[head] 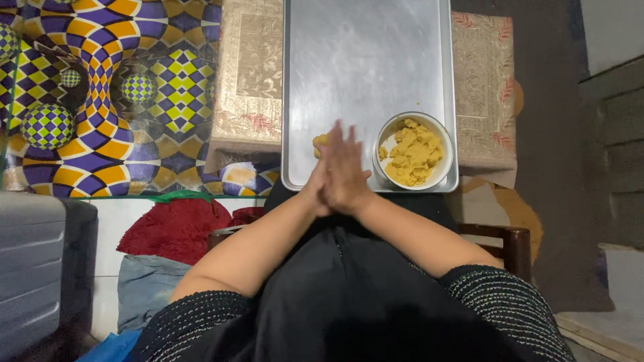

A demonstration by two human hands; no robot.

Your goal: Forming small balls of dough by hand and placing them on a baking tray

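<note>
Both palms are pressed flat together over the near edge of a metal tray, right hand lying on top, left hand mostly hidden beneath. A small lump of yellow dough peeks out between them at the 10 o'clock side of the pair; the fingers are extended and close together, clasping the lump rather than curling round it. A white bowl with more crumbly yellow dough sits on the tray at 3 o'clock of the hands, just beside them. The tray rests on a brocade cloth that covers the tabletop. Risks, as judged: the lump already protrudes past the palms, so uneven pressure could squeeze it out onto the tray or over the near edge into the lap. The bowl dough looks dry and crumbly; a ball of it may crack or shed bits. The right wrist is close to the bowl rim, so a wide stroke could nudge it.
</note>
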